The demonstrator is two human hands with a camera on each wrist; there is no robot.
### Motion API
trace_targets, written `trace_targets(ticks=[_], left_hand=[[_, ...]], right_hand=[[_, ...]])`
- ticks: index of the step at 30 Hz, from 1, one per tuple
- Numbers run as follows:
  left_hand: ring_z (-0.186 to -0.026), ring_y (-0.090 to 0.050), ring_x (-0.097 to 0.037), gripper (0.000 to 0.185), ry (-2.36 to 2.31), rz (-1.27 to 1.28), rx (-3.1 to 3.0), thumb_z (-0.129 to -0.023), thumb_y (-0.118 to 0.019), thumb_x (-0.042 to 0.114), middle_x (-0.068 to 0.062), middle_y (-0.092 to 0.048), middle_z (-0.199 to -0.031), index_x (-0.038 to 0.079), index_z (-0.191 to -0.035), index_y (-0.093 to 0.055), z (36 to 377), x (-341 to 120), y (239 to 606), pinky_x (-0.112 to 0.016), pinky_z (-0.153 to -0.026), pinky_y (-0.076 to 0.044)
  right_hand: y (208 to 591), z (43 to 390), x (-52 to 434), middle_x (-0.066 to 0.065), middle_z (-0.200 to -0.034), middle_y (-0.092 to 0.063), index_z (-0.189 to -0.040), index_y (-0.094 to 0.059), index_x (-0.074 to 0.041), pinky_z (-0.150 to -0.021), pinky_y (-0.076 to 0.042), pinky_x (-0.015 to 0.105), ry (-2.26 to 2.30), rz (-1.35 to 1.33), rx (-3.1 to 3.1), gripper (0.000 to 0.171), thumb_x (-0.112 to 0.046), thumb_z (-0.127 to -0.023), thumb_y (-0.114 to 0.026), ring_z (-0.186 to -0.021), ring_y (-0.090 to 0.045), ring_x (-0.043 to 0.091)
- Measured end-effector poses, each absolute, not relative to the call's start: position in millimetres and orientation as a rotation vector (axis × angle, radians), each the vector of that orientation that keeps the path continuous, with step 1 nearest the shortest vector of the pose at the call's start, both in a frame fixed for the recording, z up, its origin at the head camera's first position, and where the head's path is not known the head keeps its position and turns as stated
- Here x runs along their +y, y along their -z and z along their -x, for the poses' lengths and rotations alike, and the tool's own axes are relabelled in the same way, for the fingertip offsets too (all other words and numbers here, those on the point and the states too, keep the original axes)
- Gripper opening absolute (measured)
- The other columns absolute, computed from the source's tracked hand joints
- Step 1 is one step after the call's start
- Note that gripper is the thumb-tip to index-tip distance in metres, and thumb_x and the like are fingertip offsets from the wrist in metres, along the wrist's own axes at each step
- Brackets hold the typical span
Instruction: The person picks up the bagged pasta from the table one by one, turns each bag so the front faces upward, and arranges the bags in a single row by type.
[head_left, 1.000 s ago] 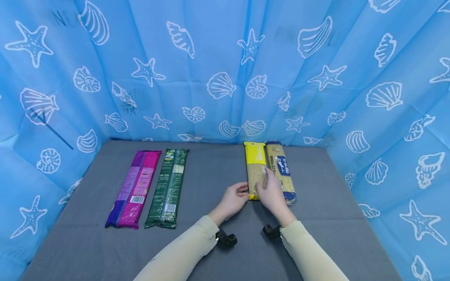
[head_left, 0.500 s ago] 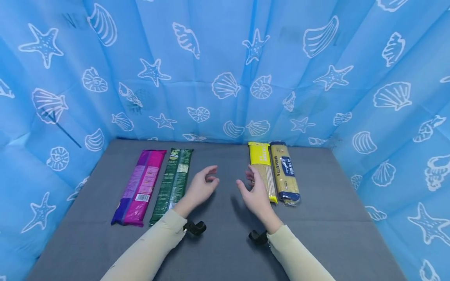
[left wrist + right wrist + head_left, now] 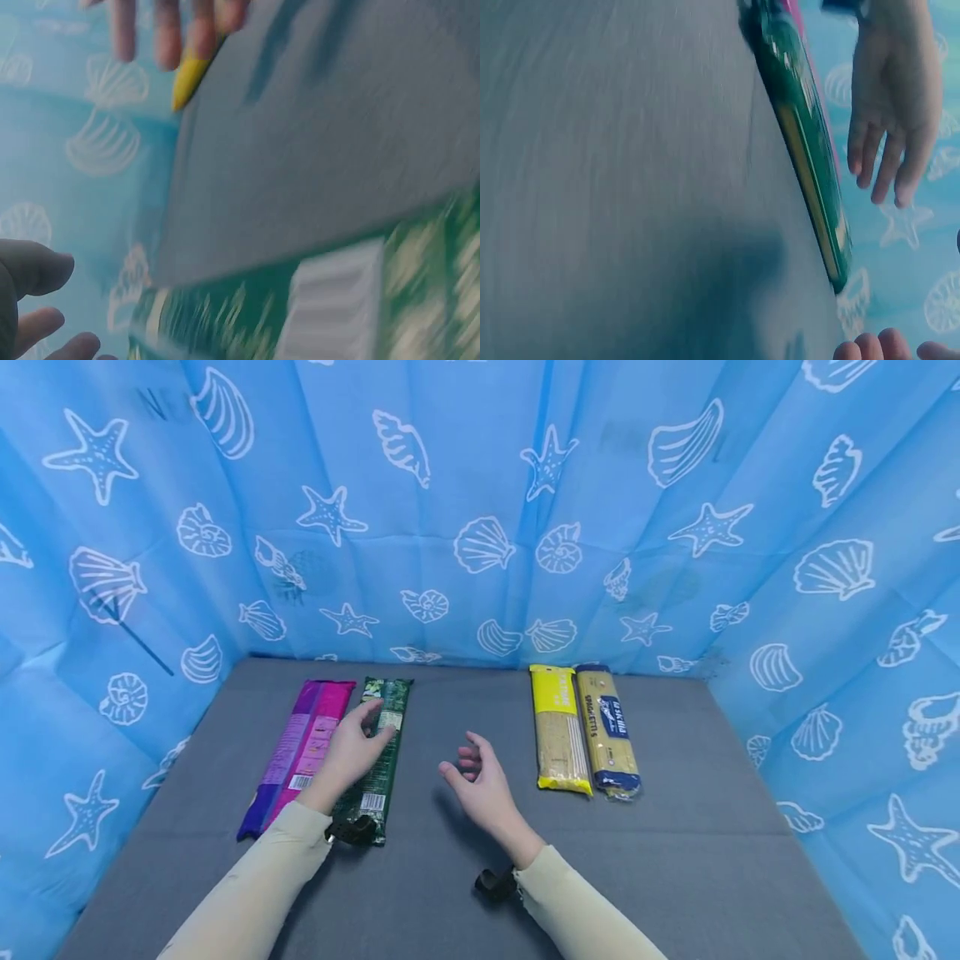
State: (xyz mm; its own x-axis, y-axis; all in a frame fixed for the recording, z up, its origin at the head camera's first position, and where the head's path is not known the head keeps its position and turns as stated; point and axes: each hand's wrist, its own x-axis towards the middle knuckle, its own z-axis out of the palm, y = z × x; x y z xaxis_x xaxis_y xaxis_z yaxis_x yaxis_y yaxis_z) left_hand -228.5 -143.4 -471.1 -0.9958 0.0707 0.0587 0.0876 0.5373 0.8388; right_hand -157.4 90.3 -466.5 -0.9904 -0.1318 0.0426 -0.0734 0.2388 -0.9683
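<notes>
My left hand (image 3: 351, 750) hovers over the green spaghetti packet (image 3: 389, 756) with fingers loosely bent and nothing between them. In the right wrist view, air shows between that hand (image 3: 896, 105) and the green packet (image 3: 802, 127). Left of it lies a pink and purple packet (image 3: 298, 752), partly covered by the left arm. My right hand (image 3: 487, 789) is above the grey cloth in the middle, relaxed and holding nothing. To its right, a yellow-ended spaghetti packet (image 3: 561, 735) and a blue-ended spaghetti packet (image 3: 611, 735) lie side by side.
A grey cloth (image 3: 675, 877) covers the table. Blue curtains (image 3: 480, 485) printed with white shells and starfish stand along the back and sides. Black bands with cameras (image 3: 495, 885) sit at both wrists.
Both hands have left the yellow-ended packet and moved left, the left one reaching above the green packet. The yellow-ended packet now lies slightly tilted beside the blue-ended one.
</notes>
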Motion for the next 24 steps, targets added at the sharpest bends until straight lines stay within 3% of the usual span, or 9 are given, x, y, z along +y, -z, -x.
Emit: trace_targets(ticks=[6,11,16,24], left_hand=[[-0.137,-0.031,-0.04,0.066,1.536,0.07,-2.771,-0.096,-0.061,0.026,-0.023,-0.033,-0.15,0.005,-0.151,-0.03,242,-166,474,-0.057,-0.103,-0.036],[-0.136,-0.029,-0.043,0.071,1.607,0.009,-2.839,-0.096,-0.061,0.021,-0.024,-0.026,-0.153,0.004,-0.153,-0.022,247,-175,480,-0.055,-0.102,-0.037],[-0.132,-0.035,-0.044,0.073,1.495,-0.019,-2.939,-0.094,-0.063,0.016,-0.025,-0.029,-0.151,0.002,-0.153,-0.022,249,-176,482,-0.055,-0.101,-0.039],[-0.128,-0.04,-0.046,0.071,1.312,0.018,-3.093,-0.093,-0.065,0.024,-0.029,-0.038,-0.143,0.0,-0.149,-0.029,245,-171,480,-0.059,-0.096,-0.04]], right_hand=[[491,158,61,0.017,-0.132,-0.05,-0.149,-0.031,-0.009,-0.092,-0.045,0.044,1.851,0.206,2.39,0.071,-0.033,-0.093,-0.066,-0.116,-0.05,0.028],[496,156,46,0.014,-0.131,-0.048,-0.15,-0.029,-0.007,-0.091,-0.045,0.043,1.796,0.21,2.35,0.071,-0.031,-0.093,-0.065,-0.115,-0.048,0.027],[497,156,43,0.014,-0.129,-0.049,-0.149,-0.03,-0.006,-0.089,-0.045,0.043,1.781,0.195,2.337,0.071,-0.03,-0.093,-0.066,-0.113,-0.048,0.026],[497,151,41,0.013,-0.129,-0.049,-0.148,-0.033,-0.003,-0.094,-0.043,0.047,1.655,0.224,2.392,0.075,-0.034,-0.09,-0.069,-0.116,-0.047,0.027]])
